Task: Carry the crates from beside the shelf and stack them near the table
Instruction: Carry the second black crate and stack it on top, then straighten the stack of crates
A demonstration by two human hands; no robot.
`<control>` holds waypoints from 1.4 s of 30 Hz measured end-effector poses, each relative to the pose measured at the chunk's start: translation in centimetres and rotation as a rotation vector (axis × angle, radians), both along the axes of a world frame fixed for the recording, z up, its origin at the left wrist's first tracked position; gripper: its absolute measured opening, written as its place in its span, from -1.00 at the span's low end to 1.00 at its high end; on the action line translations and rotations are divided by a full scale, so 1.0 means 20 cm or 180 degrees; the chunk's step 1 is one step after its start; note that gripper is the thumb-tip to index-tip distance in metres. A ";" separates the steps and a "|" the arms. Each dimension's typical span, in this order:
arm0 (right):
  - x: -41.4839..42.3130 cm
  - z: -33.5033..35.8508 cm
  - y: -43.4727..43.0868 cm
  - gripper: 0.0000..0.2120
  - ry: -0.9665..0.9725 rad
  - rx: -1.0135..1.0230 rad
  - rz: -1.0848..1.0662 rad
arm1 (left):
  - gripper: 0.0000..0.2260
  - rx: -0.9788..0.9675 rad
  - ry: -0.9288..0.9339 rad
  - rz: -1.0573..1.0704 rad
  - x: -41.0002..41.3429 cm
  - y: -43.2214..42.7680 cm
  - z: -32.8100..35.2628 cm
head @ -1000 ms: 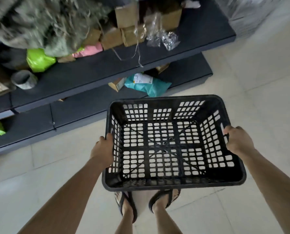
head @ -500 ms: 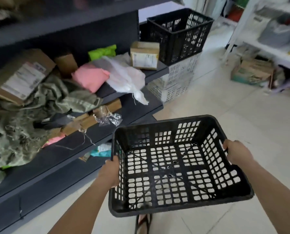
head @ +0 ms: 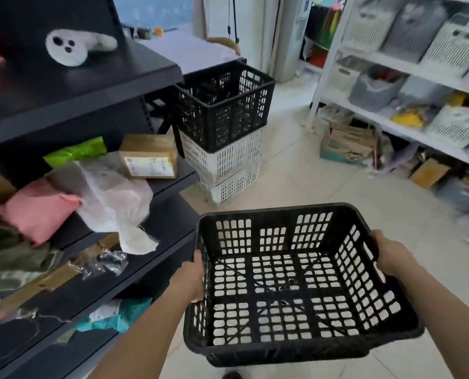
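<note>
The black perforated plastic crate [head: 296, 280] is showing a matt, slightly grainy finish along its rim. The stacked black plastic crate [head: 223, 105] and the white lattice plastic crates [head: 225, 170] beneath it are looking equally dull. The dark shelf [head: 96, 86] is presenting smooth, matt painted boards. The brown cardboard box [head: 148, 157] is appearing papery; the pale floor tiles [head: 323, 176] are gleaming faintly. The pink soft parcel [head: 36, 212] is looking smooth.

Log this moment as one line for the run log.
phase: carrying | held: black crate, empty | left hand: left rim | right hand: right rim | ahead: crate stack, black on white
</note>
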State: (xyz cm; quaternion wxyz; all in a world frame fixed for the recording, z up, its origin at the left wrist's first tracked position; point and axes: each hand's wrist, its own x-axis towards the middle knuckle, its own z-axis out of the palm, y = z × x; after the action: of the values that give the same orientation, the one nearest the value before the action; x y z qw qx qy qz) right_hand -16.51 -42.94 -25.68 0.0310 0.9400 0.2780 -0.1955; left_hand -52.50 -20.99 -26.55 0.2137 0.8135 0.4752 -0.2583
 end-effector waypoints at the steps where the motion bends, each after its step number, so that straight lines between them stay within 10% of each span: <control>1: 0.08 0.02 0.01 -0.40 0.0001 0.0009 -0.0009 | -0.17 0.0007 0.0034 -0.0010 0.09 0.02 0.02; 16: 1.47 0.43 0.75 -0.39 0.0196 -0.0381 0.0961 | -0.51 0.0040 0.0499 0.0732 1.35 0.40 0.55; 42: 2.36 1.39 3.13 -0.56 -0.0780 0.2198 0.2084 | -0.89 0.0844 -0.0933 0.2834 1.99 1.90 1.57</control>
State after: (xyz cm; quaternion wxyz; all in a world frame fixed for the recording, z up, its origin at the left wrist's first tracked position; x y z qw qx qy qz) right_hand 30.66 19.65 2.13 -0.1901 0.7746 0.6018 0.0401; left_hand -12.77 16.97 4.83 0.2626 0.5792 0.7708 0.0382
